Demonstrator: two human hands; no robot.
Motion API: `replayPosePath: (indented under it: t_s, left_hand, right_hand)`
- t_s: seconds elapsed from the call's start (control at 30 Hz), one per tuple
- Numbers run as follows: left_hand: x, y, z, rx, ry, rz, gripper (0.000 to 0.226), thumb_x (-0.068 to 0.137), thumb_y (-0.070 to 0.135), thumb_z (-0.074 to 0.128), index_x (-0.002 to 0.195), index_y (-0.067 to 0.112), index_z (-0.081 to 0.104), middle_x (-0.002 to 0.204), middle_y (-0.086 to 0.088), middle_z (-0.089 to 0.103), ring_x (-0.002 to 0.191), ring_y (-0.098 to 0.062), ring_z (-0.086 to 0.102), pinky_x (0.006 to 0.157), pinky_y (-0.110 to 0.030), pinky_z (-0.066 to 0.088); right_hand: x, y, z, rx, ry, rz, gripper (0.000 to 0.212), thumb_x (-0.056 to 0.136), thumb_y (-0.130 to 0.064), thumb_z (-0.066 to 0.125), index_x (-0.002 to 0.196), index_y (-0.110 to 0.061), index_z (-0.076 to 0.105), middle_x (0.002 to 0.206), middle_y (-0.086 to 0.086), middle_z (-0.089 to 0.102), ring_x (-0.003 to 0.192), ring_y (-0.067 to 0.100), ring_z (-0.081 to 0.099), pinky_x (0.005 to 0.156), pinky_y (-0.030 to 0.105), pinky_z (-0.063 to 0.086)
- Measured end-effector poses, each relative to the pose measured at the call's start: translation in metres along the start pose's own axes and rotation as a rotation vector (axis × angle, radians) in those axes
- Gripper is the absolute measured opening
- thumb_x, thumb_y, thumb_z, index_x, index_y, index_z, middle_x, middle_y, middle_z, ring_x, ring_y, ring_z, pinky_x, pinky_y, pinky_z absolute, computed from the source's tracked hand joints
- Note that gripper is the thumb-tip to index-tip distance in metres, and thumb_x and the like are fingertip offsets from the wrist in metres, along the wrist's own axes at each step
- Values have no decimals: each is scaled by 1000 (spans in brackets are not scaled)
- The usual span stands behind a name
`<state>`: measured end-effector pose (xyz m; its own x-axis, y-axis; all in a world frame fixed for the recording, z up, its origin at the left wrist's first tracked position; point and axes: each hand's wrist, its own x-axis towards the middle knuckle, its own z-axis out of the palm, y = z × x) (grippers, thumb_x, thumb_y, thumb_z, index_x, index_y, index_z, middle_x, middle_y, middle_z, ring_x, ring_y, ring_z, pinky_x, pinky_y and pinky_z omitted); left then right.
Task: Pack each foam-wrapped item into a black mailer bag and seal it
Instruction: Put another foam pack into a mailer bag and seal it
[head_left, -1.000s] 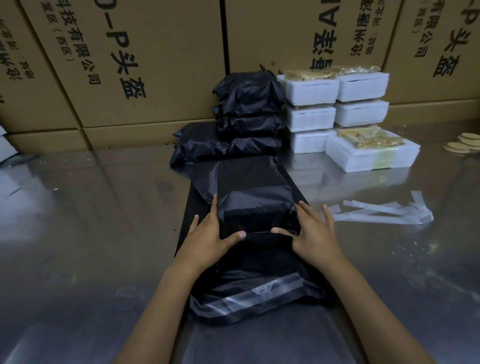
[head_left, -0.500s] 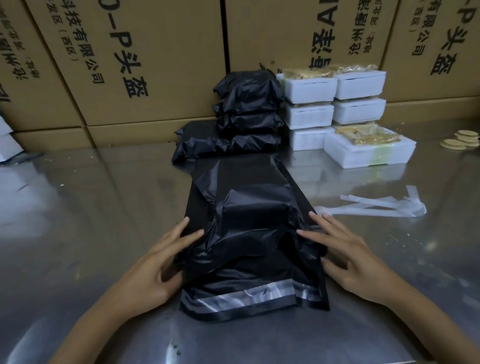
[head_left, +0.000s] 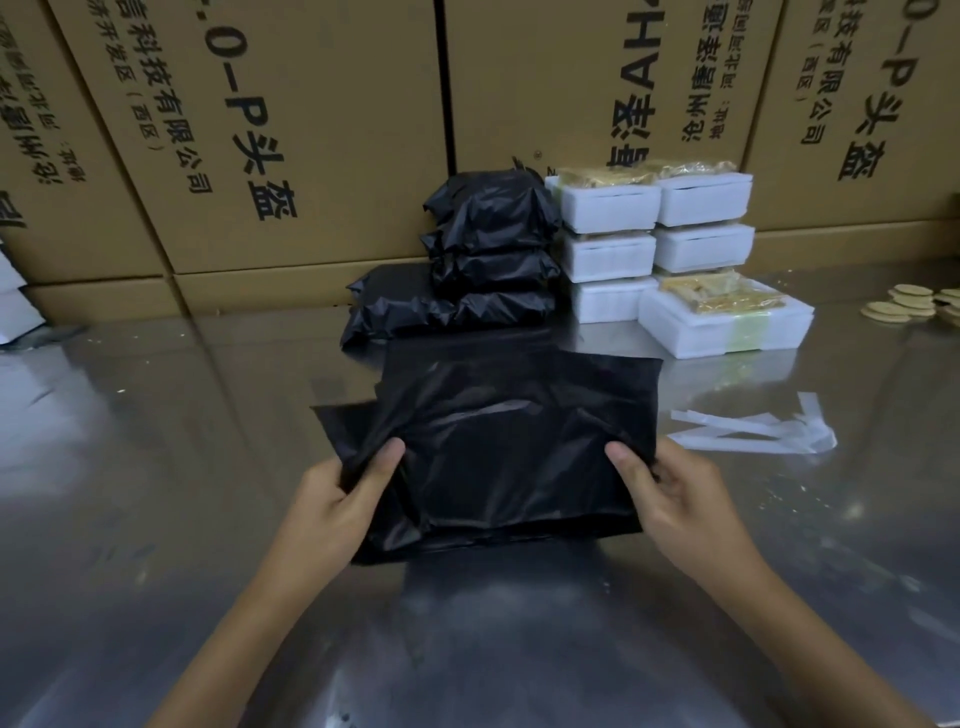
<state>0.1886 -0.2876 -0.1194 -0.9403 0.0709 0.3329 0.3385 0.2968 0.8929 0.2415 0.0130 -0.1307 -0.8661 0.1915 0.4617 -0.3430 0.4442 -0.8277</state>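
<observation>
**Filled mailer bag held at both side edges over a steel table**

A shiny steel table (head_left: 156, 467) runs up to a wall of brown cardboard cartons (head_left: 311, 130) printed with black characters. At the far left edge something white shows, too cut off to name.

The left hand (head_left: 332, 499) grasps the left edge of the black mailer bag (head_left: 498, 457), the thumb on top and the fingers curled under the film. The bag lies straight in front of the person, between the two hands, with its long axis from left to right; its near edge seems a little lifted off the table. Both hands are about equally near to it. The bulge in the middle suggests the foam-wrapped item is already inside, though it is hidden. The adhesive flap is not visible, so it cannot be told whether the bag is sealed.

Behind the bag stands a pile of packed black bags (head_left: 483, 260), and just beside it, stacked white foam boxes (head_left: 654, 228). The right hand (head_left: 670, 493) pinches the right edge of the bag in the same manner. Further right lie loose white backing strips (head_left: 753, 431), and some round pale discs (head_left: 904, 306) at the far edge.
</observation>
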Motion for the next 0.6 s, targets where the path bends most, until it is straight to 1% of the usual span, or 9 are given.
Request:
replayPosePath:
  t_s: [0.07,0.1,0.17,0.2,0.27,0.37,0.47,0.53,0.6]
  left_hand:
    - [-4,8,-3,-83,-5,0,33,81,60,60,77,29,70,75,9,73,71,-2,70,61,-11,51]
    - [-6,12,-3,-114,3,9,23,82,58,61,83,37,72,85,12,76,80,0,71,66,-10,52]
    - [-6,22,-2,-175,70,15,19,79,54,66,85,38,74,88,11,76,84,-2,71,67,-11,53]
    - [-5,28,-1,-197,118,24,19,77,53,68,81,35,74,84,8,75,82,-4,72,64,-13,55]
    - [1,38,1,-174,175,80,13,78,51,69,77,39,74,80,5,75,78,-5,72,64,-18,57]
    - [13,47,5,-185,236,114,8,79,48,73,76,40,74,80,7,74,76,-1,70,62,-14,53]
    - [34,39,14,-183,298,73,20,85,43,72,75,26,72,74,9,71,73,-1,67,62,-12,48]
    - [49,27,23,-114,288,6,48,92,45,66,70,5,54,67,-7,56,66,-13,57,61,-25,43]
    - [61,14,31,14,282,-74,54,97,46,59,64,9,36,62,-9,44,62,-20,50,59,-33,35]
  right_hand:
    - [-3,-8,1,121,-13,37,28,90,-41,59,102,-21,73,96,-4,77,97,14,73,83,33,59]
    - [-5,-13,1,155,-19,45,22,89,-38,61,102,-25,73,97,-10,77,98,7,72,81,24,58]
    - [-5,-23,-1,223,12,57,17,87,-32,65,102,-26,72,97,-14,77,95,2,72,76,15,56]
    - [-2,-28,-3,249,39,61,17,88,-29,66,103,-24,72,97,-12,78,94,3,72,75,16,56]
    - [7,-38,-8,255,83,74,14,92,-21,65,101,-14,72,95,-3,78,91,9,74,78,22,59]
    - [22,-43,-11,189,127,116,11,96,-16,65,89,-8,67,82,6,76,80,17,73,73,31,57]
    - [36,-37,-5,165,166,273,19,97,-19,64,82,-7,59,75,13,71,69,23,64,65,34,47]
    - [43,-31,2,81,196,340,19,95,-21,60,83,-7,56,77,19,67,68,23,58,64,35,42]
    - [46,-25,10,-95,197,367,18,95,-24,56,83,-11,54,73,12,65,70,23,59,63,37,41]
